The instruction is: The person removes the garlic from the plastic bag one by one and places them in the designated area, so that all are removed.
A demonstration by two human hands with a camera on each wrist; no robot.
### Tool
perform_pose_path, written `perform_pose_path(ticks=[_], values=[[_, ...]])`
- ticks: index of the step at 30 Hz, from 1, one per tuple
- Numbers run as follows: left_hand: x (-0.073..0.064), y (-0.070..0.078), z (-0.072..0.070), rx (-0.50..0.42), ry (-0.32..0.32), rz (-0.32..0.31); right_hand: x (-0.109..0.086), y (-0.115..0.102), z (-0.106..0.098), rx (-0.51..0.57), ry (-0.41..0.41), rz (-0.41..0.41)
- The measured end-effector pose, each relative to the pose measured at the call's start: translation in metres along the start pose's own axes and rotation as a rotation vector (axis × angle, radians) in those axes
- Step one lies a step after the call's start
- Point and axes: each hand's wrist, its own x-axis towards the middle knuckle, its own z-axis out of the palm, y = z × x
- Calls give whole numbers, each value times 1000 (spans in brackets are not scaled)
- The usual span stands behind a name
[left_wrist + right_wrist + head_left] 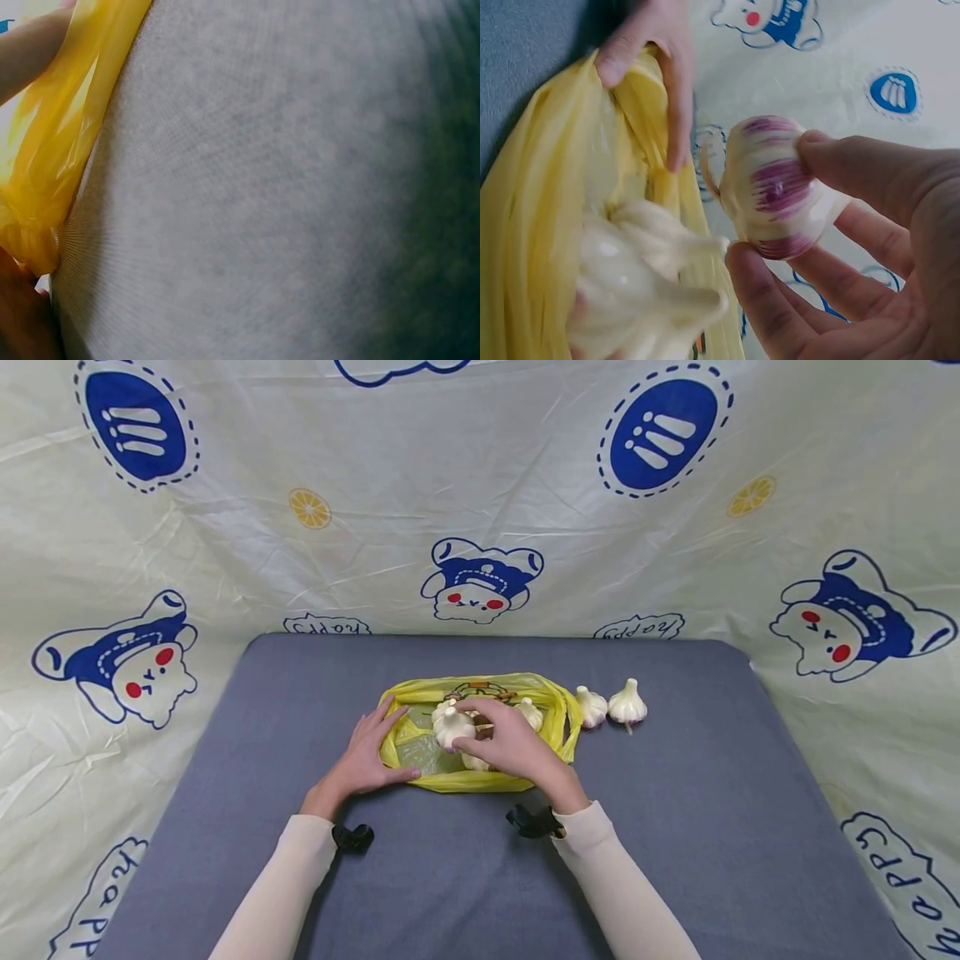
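Note:
A yellow plastic bag (480,783) lies with its mouth open, several garlic bulbs (529,714) inside it. My left hand (365,752) holds the bag's left end, thumb along the near rim and fingers over the far side. Above the opening, my right hand (517,743) pinches one garlic bulb (776,187) between thumb and fingertips. Purple streaks mark its base in the right wrist view. White bulbs (630,285) in the bag show beside it there. The left wrist view shows mostly cloth and part of the yellow bag (82,112).
Two more garlic bulbs (627,703) rest on the table just right of the bag, one close to its handles. A grey-blue cloth (450,877) covers the table. Behind and at both sides hangs a printed white sheet (480,460).

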Motion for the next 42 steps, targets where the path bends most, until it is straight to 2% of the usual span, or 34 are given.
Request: perform_pose_path(ticks=[11,18,32,42], values=[[0,1,-1,0,-10,-3,-23,13,-25,52,175,42],[0,0,0,5,-15,-4,-34,21,-42,77,243,81],[-1,-1,1,7,-22,-8,-58,46,-82,31,351,139],[0,-1,1,13,-22,-11,-74,61,-104,-92,429,157]])
